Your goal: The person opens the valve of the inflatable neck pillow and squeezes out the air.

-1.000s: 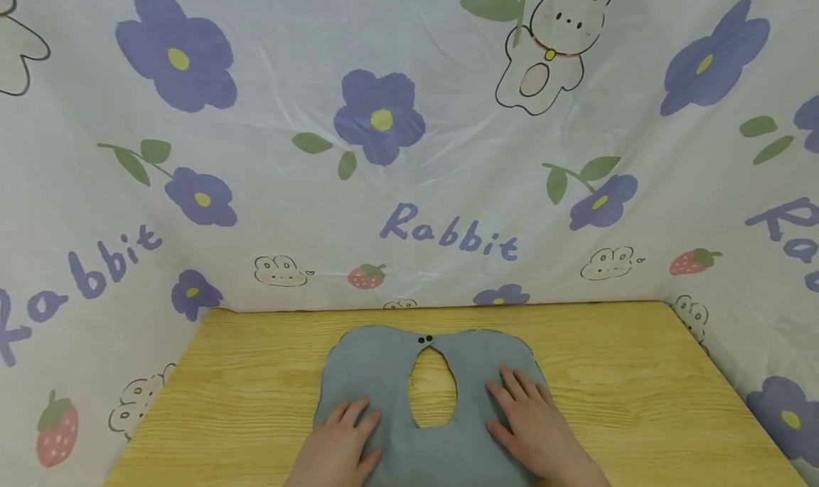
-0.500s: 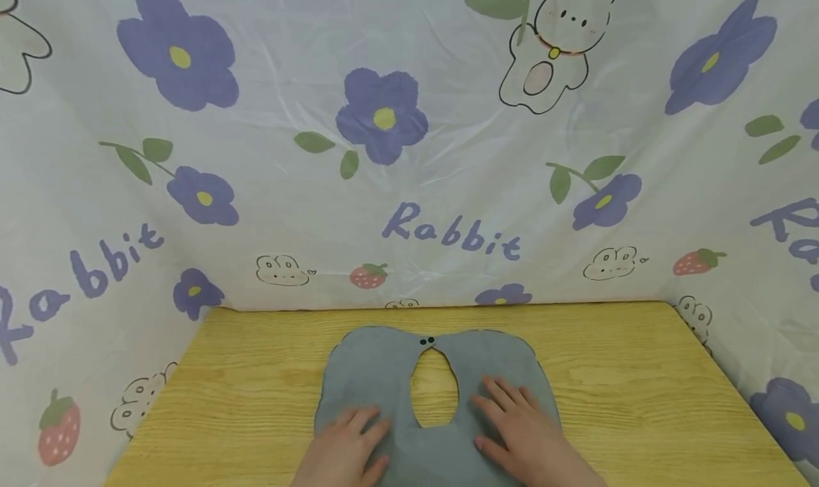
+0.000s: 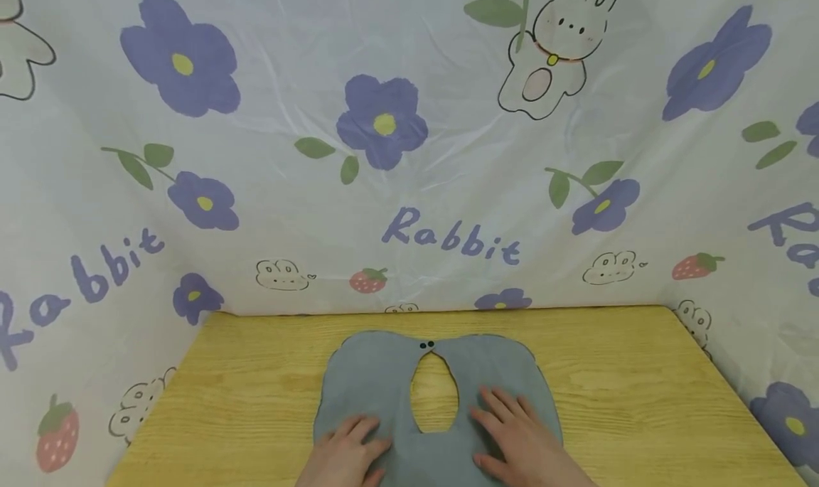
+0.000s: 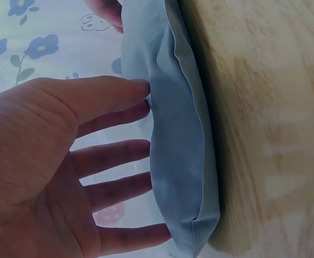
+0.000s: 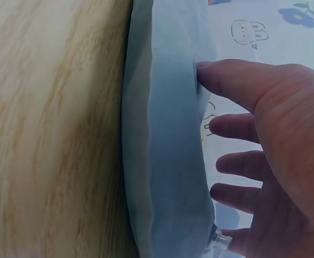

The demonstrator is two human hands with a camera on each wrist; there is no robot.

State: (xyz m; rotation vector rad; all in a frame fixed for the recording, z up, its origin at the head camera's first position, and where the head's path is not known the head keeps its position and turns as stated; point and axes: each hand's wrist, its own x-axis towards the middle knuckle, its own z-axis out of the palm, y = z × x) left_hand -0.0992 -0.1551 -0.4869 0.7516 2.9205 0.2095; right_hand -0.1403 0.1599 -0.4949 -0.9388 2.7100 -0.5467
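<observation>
A grey-blue inflatable neck pillow point(image 3: 441, 453) lies flat on the wooden table, its two arms meeting at a pair of dark snap buttons point(image 3: 426, 345) at the far side. Through its oval opening the wood shows. My left hand point(image 3: 348, 453) rests on the pillow's left half with fingers spread; the left wrist view has its fingertips pressing the puffed side point(image 4: 175, 123). On the right half rests my right hand point(image 3: 521, 434), fingers also apart, thumb denting the fabric in the right wrist view. There a clear plastic valve point(image 5: 219, 239) sticks out near the little finger.
The pale wooden table point(image 3: 256, 373) extends to both sides of the pillow. Behind it and along both sides hangs a white curtain point(image 3: 288, 210) printed with purple flowers, rabbits and strawberries.
Both hands have shifted slightly inward over the pillow, the right one leftward and nearer to me, the left one a little to the right. The pillow keeps its place.
</observation>
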